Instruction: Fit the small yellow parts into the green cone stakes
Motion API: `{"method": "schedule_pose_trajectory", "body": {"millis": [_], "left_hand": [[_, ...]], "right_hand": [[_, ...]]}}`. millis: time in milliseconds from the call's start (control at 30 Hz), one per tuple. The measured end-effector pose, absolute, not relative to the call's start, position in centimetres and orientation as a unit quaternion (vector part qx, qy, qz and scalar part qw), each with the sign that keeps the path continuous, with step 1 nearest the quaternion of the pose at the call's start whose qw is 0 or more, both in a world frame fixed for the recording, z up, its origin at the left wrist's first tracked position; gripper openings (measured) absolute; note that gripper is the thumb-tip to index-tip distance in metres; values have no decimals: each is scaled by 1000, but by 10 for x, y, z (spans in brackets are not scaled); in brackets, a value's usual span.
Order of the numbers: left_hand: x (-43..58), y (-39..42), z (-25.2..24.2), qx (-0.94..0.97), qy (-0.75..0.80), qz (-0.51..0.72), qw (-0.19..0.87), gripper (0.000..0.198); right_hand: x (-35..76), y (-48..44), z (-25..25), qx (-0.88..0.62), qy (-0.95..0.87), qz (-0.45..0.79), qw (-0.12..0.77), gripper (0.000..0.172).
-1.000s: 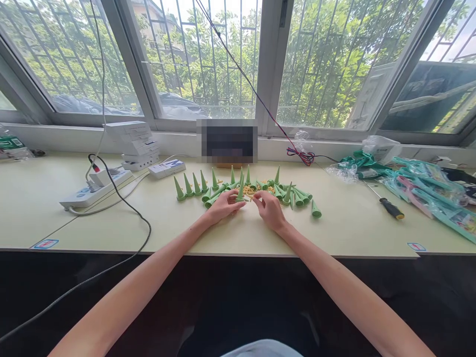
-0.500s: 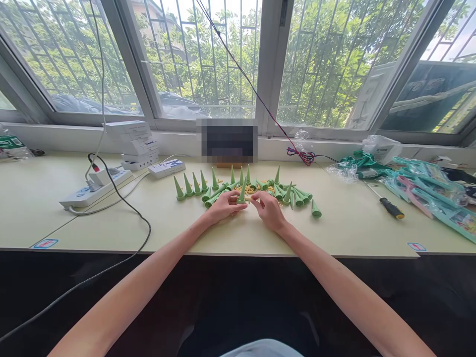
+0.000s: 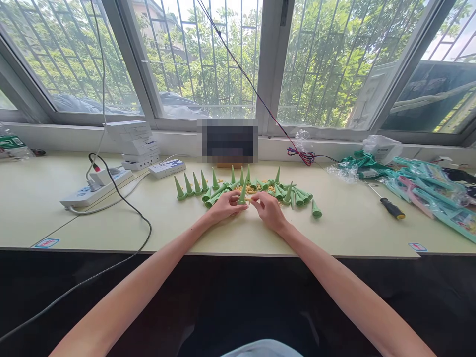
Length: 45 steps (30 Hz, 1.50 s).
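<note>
My left hand (image 3: 226, 207) is closed around the base of a green plastic cone (image 3: 243, 193), which points upward just above the table. From the right, my right hand (image 3: 268, 208) pinches a small yellow piece (image 3: 249, 200) against the side of the cone's base. Whether the piece is seated in the cone I cannot tell. Behind my hands lies a pile of small yellow pieces (image 3: 256, 189). Several green cones (image 3: 188, 184) stand upright at the left, and others (image 3: 300, 198) lie on their sides at the right.
A power strip (image 3: 94, 188) with a black cable and stacked white boxes (image 3: 136, 145) occupy the left. At the back stands a pixelated dark panel (image 3: 229, 141). A screwdriver (image 3: 391, 208) and plastic-wrapped teal packages (image 3: 427, 186) lie on the right. The table's front edge (image 3: 241, 255) runs below my forearms.
Almost nothing differs. My hands hold the cone and the yellow piece in the same place; the whole view has shifted very slightly.
</note>
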<state>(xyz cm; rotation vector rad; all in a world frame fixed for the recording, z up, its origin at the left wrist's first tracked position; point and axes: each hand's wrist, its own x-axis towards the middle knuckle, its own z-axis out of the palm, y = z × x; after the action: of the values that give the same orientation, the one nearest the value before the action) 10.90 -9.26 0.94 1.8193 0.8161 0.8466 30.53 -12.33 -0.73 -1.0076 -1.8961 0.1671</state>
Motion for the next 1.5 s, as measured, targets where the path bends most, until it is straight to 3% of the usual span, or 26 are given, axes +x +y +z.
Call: {"method": "schedule_pose_trajectory", "body": {"millis": [267,667,1500], "left_hand": [[110,-98,15,762,321,347,444,36],[109,-91,11,736,290,351,502,43],[106,-87,4,765,284,345,465,46]], "right_hand": [[306,-122,-9,-417,-774,59,472,13],[305,-123,-6,-425,-772,59,469,15],[307,-116,-16,-425,-769,66,474,11]]}}
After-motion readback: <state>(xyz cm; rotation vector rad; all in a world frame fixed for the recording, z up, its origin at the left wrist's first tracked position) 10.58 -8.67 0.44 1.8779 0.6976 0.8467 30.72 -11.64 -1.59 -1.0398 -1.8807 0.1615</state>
